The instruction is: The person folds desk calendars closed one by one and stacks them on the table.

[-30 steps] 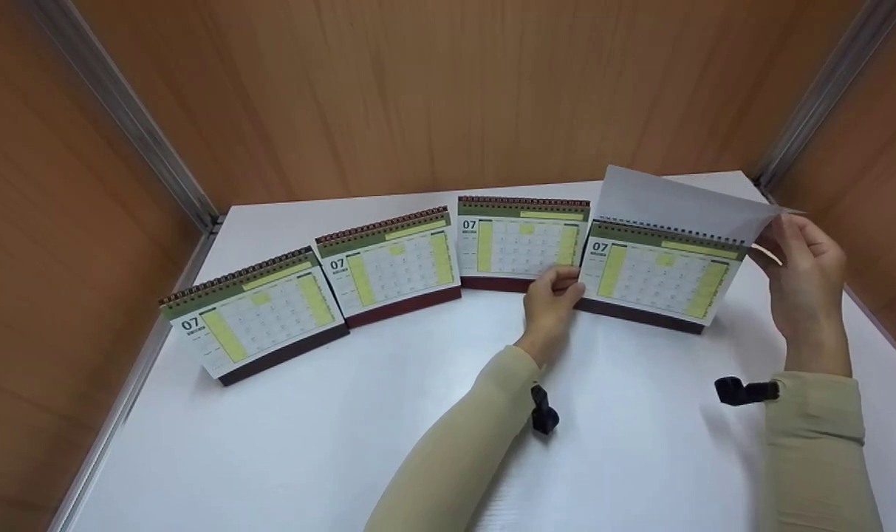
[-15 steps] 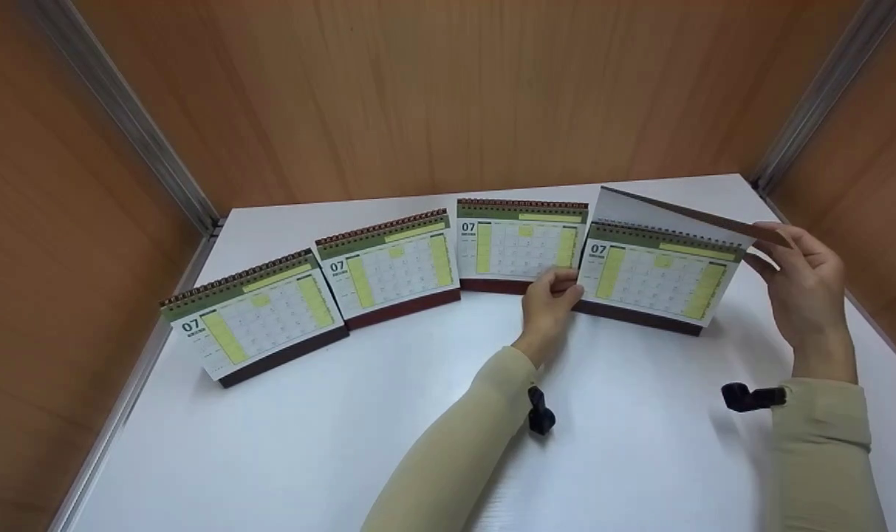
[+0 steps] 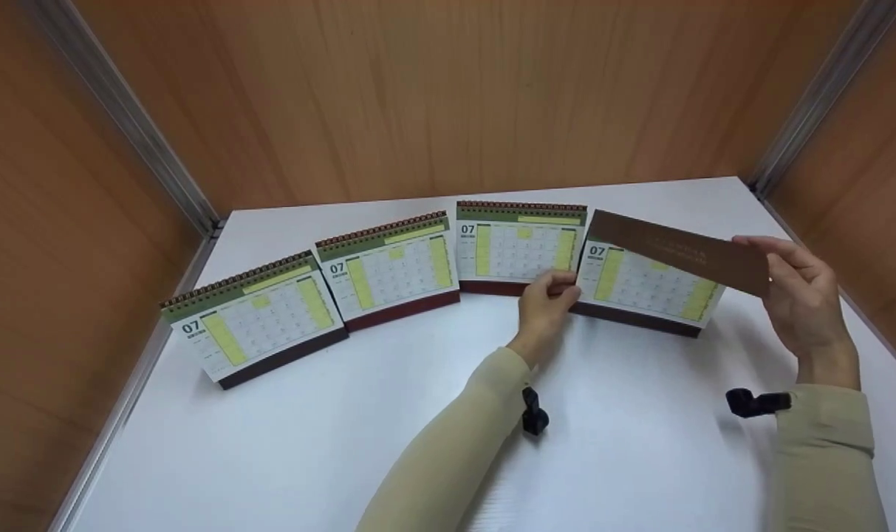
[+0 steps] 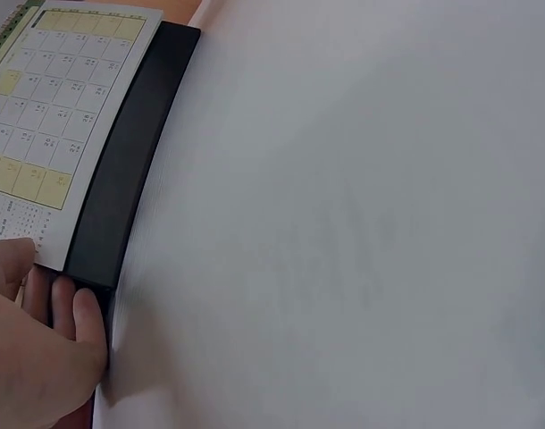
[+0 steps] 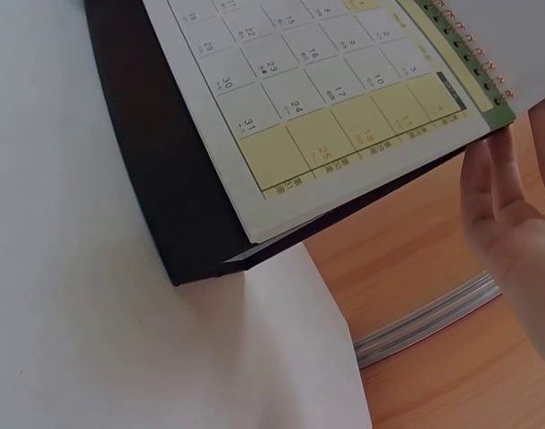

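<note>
By the right grip [image 3: 809, 307], the brown cover [image 3: 680, 251] is pinched at its right end.
It is tilted over the far-right calendar [image 3: 636, 288] on the white bench [image 3: 300, 443]. That calendar's low left corner is held by the left grip [image 3: 542, 316]. Three more calendars [image 3: 521, 250] are lined up to the left.
</note>
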A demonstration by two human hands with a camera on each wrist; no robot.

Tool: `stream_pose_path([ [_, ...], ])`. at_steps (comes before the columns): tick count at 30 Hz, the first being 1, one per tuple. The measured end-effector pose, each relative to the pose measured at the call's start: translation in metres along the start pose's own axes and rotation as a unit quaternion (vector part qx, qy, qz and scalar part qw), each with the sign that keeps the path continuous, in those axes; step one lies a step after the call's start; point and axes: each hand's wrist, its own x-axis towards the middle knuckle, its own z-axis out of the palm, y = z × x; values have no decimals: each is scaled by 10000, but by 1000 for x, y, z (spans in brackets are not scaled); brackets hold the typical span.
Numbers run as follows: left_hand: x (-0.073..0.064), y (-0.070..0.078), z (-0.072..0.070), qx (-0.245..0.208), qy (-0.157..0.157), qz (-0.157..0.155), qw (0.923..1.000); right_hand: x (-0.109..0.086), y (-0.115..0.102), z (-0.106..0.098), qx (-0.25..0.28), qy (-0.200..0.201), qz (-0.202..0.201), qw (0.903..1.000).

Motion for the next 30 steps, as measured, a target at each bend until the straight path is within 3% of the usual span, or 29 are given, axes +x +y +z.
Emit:
stream_pose_path([
  [6,1,0,-1,157,24,42,9999,-3,-1,-1,-427,137,191,9988],
  [10,1,-1,-2,159,4,66,9999,-3,0,0,-553,181,98,9983],
  [18,3,-2,-4,124,-40,283,9995,-3,5,-1,-119,105,-159,9997],
  [26,1,-2,-7,86,-136,236,9996,-3,5,4,-886,758,-87,9931],
  [30,0,-2,-8,154,-89,193,9997,-3,6,6,-955,1001,-110,9903],
])
